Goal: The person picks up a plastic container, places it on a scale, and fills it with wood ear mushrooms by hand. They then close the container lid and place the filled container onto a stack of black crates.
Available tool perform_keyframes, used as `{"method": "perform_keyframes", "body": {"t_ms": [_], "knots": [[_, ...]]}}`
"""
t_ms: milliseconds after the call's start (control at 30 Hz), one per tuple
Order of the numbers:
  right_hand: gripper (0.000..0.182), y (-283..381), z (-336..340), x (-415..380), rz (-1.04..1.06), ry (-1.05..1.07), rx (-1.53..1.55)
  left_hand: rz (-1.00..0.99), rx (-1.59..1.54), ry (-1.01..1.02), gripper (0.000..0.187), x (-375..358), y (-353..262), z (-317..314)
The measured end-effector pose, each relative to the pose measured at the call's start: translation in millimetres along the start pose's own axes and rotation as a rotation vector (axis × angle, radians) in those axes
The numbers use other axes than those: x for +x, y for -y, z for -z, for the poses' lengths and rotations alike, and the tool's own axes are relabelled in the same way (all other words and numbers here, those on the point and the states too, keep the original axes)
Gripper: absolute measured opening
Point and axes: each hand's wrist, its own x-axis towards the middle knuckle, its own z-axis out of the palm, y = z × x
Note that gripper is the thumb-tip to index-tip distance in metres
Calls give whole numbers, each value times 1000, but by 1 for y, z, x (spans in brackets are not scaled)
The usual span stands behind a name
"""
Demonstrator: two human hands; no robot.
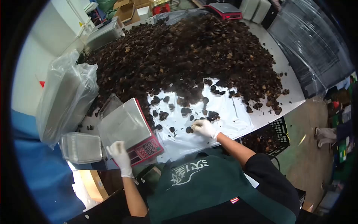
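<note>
My right hand, in a white glove, is over the white plastic sheet. Its fingers come together at a small dark brown, mushroom-like piece. Several more such pieces lie scattered on the sheet around it. My left hand, also gloved in white, is beside the lower left corner of a red digital scale. Its fingers are loosely bent and apart, with nothing visible in them. On the scale sits a flat, clear-looking tray or plate, with only a sheen on it.
A large heap of dark brown pieces covers the far table. Stacked clear plastic boxes and bagged trays stand at left. A black crate holds dark pieces below the right edge. A second scale is at the back.
</note>
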Motion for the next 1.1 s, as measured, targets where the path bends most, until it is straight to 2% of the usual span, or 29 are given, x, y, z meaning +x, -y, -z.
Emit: {"method": "perform_keyframes", "body": {"t_ms": [33,67,100,133,200,233,267,300,367,433,467,533,600,633,700,800,833,867,900,933,967,1033,1100], "knots": [[29,8,11,0,13,-33,16,-40,33,94,14,-12,0,-6],[32,17,25,4,-74,-25,-11,-50,26,31,19,-21,0,-10],[32,8,36,15,-11,-65,-51,-60,20,-31,25,-29,-8,-13],[42,10,45,25,-111,-153,-85,-95,37,-9,36,-32,-26,-6],[45,3,65,57,59,-362,-122,-163,-36,-11,50,-41,-67,-5],[48,6,76,73,80,-439,-224,-199,-96,13,55,-46,-84,-9],[50,13,85,88,102,-516,-326,-237,-159,84,61,-52,-98,-19],[62,20,90,102,99,-528,-407,-275,-224,155,68,-57,-110,-32],[70,23,81,130,110,-614,-585,-179,-392,300,84,-73,-131,-70],[75,31,61,132,222,-454,-806,-90,-440,446,108,-86,-140,-115],[77,48,49,116,256,-277,-879,-77,-435,449,108,-95,-142,-134],[72,31,20,99,513,-78,-903,-94,-306,504,128,-108,-142,-163],[67,42,6,55,544,142,-916,-96,-281,525,132,-116,-139,-173],[66,32,3,39,592,237,-850,-107,-255,549,136,-122,-137,-177],[60,30,6,11,548,395,-745,-108,-278,507,136,-129,-133,-187],[32,34,48,36,486,510,-437,-123,-196,510,138,-126,-140,-184],[28,34,63,47,398,367,-268,-115,-180,508,137,-126,-141,-184],[27,36,84,74,441,307,-428,-101,-193,506,137,-126,-142,-183],[31,42,102,99,136,92,-298,-88,-203,502,136,-125,-143,-182],[36,52,118,123,344,-167,-261,-72,-196,504,136,-125,-144,-182],[47,57,134,149,421,-406,-327,-69,-196,504,136,-124,-146,-181],[68,53,153,194,354,-690,-720,-59,-194,506,135,-122,-146,-180],[91,50,145,211,195,-598,-886,-53,-216,502,134,-121,-146,-179]]}}
